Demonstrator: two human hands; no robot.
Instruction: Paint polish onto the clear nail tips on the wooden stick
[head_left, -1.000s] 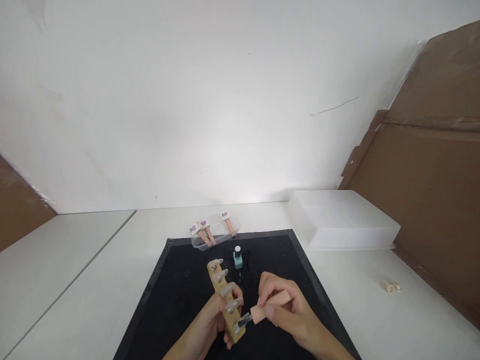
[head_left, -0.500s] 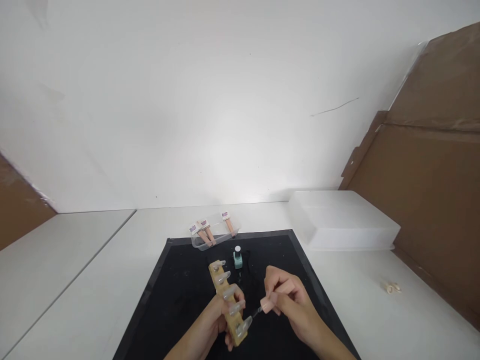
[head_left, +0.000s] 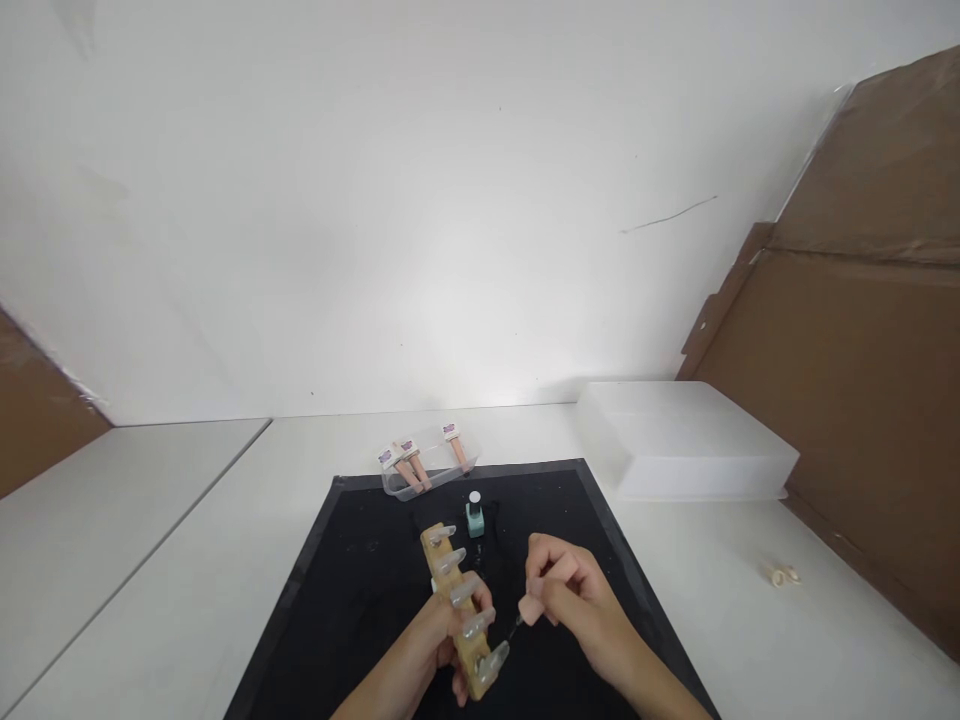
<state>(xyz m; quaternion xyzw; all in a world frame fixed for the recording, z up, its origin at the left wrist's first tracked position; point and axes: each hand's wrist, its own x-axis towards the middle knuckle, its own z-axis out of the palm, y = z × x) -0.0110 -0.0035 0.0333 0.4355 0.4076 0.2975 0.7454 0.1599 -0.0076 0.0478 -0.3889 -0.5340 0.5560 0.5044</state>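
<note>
My left hand [head_left: 442, 630] is closed around a wooden nail display stand [head_left: 458, 607], held at a slant over the black mat. Several clear false nails [head_left: 478, 622] stick out from its right side in a row. Between the fingertips of my right hand [head_left: 574, 595] is a pinkish nail polish brush [head_left: 532, 608], its thin tip pointing down and left. That tip is at or very near the lowest false nail [head_left: 493, 662]; whether it touches I cannot tell. A teal nail polish bottle [head_left: 475, 518] with a dark and white cap stands upright beyond the stand.
The black mat [head_left: 360, 545] lies on a white table. At its far edge a clear tray [head_left: 442, 470] holds several pinkish tools with white labels. A translucent plastic box [head_left: 686, 440] sits at back right, and small cream rings [head_left: 784, 576] lie at far right. Cardboard [head_left: 855, 380] walls the right side.
The stand has shifted slightly right and down and turned a little in my left hand. My right hand stays nearly in place, with the brush still by the lowest nail.
</note>
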